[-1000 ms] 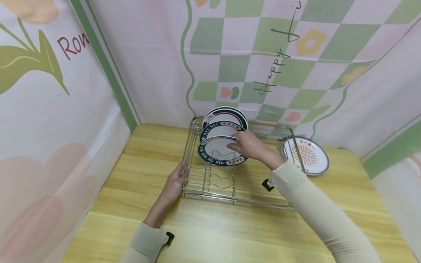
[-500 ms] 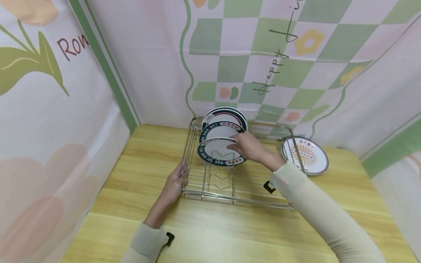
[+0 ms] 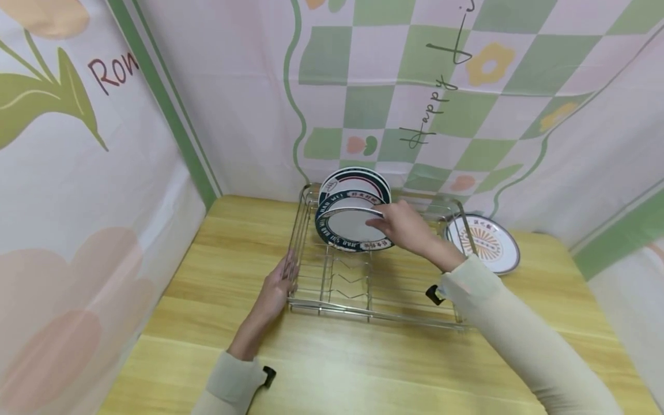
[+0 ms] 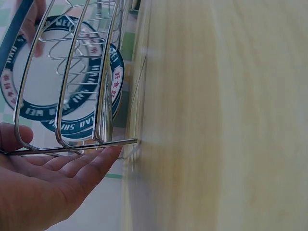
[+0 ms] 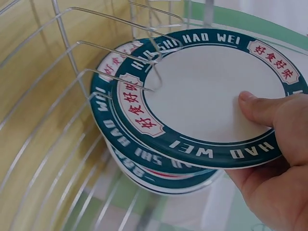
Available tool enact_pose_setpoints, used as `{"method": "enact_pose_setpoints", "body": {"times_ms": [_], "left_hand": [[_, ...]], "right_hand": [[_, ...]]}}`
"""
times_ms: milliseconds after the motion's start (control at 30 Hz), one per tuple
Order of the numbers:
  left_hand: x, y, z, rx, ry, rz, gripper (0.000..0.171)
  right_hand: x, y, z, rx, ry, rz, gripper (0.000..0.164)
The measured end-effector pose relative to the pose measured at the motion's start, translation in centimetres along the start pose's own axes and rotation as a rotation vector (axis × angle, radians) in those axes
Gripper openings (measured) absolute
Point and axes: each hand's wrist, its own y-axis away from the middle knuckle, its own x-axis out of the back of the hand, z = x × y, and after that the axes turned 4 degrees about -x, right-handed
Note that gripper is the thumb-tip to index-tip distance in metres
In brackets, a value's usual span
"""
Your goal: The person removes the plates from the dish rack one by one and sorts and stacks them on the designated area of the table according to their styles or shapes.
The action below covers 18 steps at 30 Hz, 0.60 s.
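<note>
My right hand pinches the right edge of a white plate with a dark green lettered rim, its thumb lying on the white face in the right wrist view. The plate leans in a metal wire dish rack, overlapping a matching plate behind it. Farther back stands a plate with a red inner line; how many plates are there is unclear. My left hand holds the rack's left side, thumb and fingers on either side of the wire frame in the left wrist view.
An oval white plate with an orange sunburst lies right of the rack, partly behind its end wires. The wooden table meets patterned cloth behind and at the sides. Zigzag wire dividers run through the rack's front.
The front plate has risen slightly and shifted back and to the right in my right hand, covering more of the plate behind. My left hand stays at the rack's side.
</note>
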Motion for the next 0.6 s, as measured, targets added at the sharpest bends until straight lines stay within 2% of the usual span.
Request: {"method": "enact_pose_setpoints", "body": {"times_ms": [333,500,600], "left_hand": [[0.0,0.1,0.0,0.001,-0.003,0.006,0.078],[0.1,0.2,0.0,-0.001,0.009,0.004,0.078],[0.1,0.2,0.0,0.005,0.004,0.003,0.077]], "right_hand": [[3.5,1.5,0.1,0.033,0.021,0.155,0.005],[5.8,3.1,0.6,-0.008,-0.007,0.186,0.007],[7.4,4.1,1.3,-0.033,0.015,0.223,0.009]]}}
